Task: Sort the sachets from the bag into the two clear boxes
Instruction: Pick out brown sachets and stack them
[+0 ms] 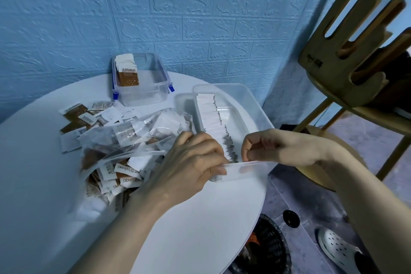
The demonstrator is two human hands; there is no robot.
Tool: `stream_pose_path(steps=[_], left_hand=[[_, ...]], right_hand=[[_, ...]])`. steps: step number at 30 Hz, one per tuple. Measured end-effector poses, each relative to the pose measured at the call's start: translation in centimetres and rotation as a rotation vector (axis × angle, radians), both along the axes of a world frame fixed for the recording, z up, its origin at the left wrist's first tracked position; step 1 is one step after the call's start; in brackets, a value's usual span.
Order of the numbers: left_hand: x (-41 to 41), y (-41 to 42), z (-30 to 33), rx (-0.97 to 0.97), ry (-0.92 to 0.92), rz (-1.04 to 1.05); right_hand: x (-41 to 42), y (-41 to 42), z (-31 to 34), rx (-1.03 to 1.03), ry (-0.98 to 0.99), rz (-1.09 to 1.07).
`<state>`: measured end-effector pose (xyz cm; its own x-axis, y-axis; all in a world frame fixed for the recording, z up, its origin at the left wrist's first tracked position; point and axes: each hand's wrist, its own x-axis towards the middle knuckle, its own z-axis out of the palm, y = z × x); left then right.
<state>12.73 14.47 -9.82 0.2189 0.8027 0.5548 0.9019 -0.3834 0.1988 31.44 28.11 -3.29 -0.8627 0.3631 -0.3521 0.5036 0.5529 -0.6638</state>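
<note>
Both hands work the near end of the long clear box (233, 100). Left hand (191, 160) has its fingers curled over the packed row of white sachets (211, 115), seemingly squaring them so they stand on edge. Right hand (262, 147) pinches at the same end with thumb and curled fingers — whether it actually grips a sachet, I cannot tell. Just left of the left hand, the clear bag (124, 140) lies slumped, loose sachets (89, 118) spilling around it on the white round table (200, 218). Beyond the hands near the wall sits the smaller clip-lock box (153, 87) with a few brown-and-white sachets (127, 74) upright at one end — "taikoo" reads on the front one. White ones here, brown there, by the look of it.
</note>
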Motion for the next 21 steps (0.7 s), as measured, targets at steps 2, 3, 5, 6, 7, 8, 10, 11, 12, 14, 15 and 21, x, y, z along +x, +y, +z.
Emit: stream_pose_path(steps=[2,3,5,6,7,8,10,11,12,14,15,21], left_hand=[[0.1,-0.1,-0.1,0.018,0.029,0.011],[0.1,-0.1,-0.2,0.027,0.045,0.014],[0.2,-0.1,-0.1,0.040,0.080,0.019],[0.2,0.0,0.0,0.045,0.091,0.021],[0.2,0.0,0.1,0.048,0.098,0.021],[0.2,0.1,0.1,0.050,0.103,0.020],[0.1,0.0,0.0,0.050,0.108,0.024],[0.1,-0.1,-0.1,0.047,0.113,0.030],[0.0,-0.1,-0.2,0.045,0.121,0.040],[-0.2,-0.2,-0.3,0.052,0.137,0.056],[-0.2,-0.1,-0.4,0.064,0.139,0.054],[-0.3,0.0,-0.7,0.114,0.111,0.036]], right_hand=[[-0.3,-0.2,-0.2,-0.002,0.023,0.002],[-0.5,-0.2,-0.2,0.001,0.028,-0.012],[-0.8,0.2,-0.1,0.008,0.043,-0.098],[-1.0,0.7,-0.2,0.021,0.056,-0.162],[-1.4,1.1,-0.4,0.043,0.061,-0.217],[-1.9,1.2,-0.5,0.065,0.033,-0.252],[-3.1,0.8,-0.8,-0.010,-0.048,-0.271],[-3.5,0.4,-1.2,-0.071,-0.078,-0.272],[-3.8,0.0,-1.4,-0.105,-0.100,-0.262],[-4.2,-0.4,-1.5,-0.122,-0.124,-0.262],[-4.4,-0.2,-1.4,-0.120,-0.127,-0.290],[-5.8,0.7,-1.4,-0.127,-0.024,-0.444]])
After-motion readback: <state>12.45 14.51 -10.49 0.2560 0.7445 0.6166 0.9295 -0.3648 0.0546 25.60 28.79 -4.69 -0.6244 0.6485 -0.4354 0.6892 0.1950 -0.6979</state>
